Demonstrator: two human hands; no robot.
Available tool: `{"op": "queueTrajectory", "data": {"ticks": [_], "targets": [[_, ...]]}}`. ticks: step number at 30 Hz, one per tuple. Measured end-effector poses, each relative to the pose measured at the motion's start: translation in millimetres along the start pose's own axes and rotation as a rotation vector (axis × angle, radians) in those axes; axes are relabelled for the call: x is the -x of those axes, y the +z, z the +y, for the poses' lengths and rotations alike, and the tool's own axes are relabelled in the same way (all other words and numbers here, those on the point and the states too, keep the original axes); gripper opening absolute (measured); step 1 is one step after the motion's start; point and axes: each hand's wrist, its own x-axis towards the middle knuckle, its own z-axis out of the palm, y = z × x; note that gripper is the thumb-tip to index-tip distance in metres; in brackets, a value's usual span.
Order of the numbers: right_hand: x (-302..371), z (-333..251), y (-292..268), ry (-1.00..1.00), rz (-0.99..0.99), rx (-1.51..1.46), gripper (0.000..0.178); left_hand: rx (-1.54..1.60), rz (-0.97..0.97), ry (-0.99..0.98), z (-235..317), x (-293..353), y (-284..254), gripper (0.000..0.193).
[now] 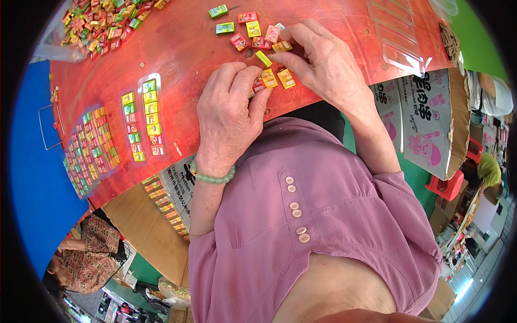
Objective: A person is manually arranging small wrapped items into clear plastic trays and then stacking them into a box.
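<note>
My left hand (226, 110) is closed at the table's near edge, its thumb and forefinger pinching a small red box (257, 85). A small orange box (269, 78) stands against that one, and a second orange-yellow box (286, 79) lies just to the right. My right hand (331, 67) curls in from the right, thumb and forefinger on either side of a yellow-orange box (281, 46). Near its fingertips are a pink box (273, 34) and a yellow-green box (263, 58). Beyond lie several loose red, yellow and green boxes (253, 29).
To the left on the red table (188, 64) lie a clear tray (158, 152) holding a column of boxes, another filled column (132, 126) and a block of packed boxes (91, 151). A heap (107, 27) sits far left. Clear trays (396, 32) lie far right; cardboard cartons (425, 118) stand below.
</note>
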Motion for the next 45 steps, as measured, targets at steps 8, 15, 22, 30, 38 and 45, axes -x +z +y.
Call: {"op": "queueTrajectory", "data": {"ticks": [8,15,22,30,38,45], "targets": [[2,4,-5,0.021,-0.025,0.079,0.024,0.011,-0.001,-0.001,0,0,0,0.028],[21,8,-34,-0.044,-0.240,-0.111,0.033,0.028,0.002,0.006,-1,-1,0,0.028],[15,3,-37,-0.025,-0.376,-0.241,0.033,0.017,0.014,0.012,-2,-1,1,0.029],[-21,2,-29,-0.121,-0.178,-0.019,0.026,0.024,0.016,0.009,-1,0,1,0.029],[-34,-4,-23,-0.122,-0.263,-0.066,0.024,0.034,0.021,0.017,0,-1,2,0.029],[-12,19,-38,-0.034,-0.282,-0.176,0.027,0.026,0.015,0.010,-1,0,1,0.028]]}}
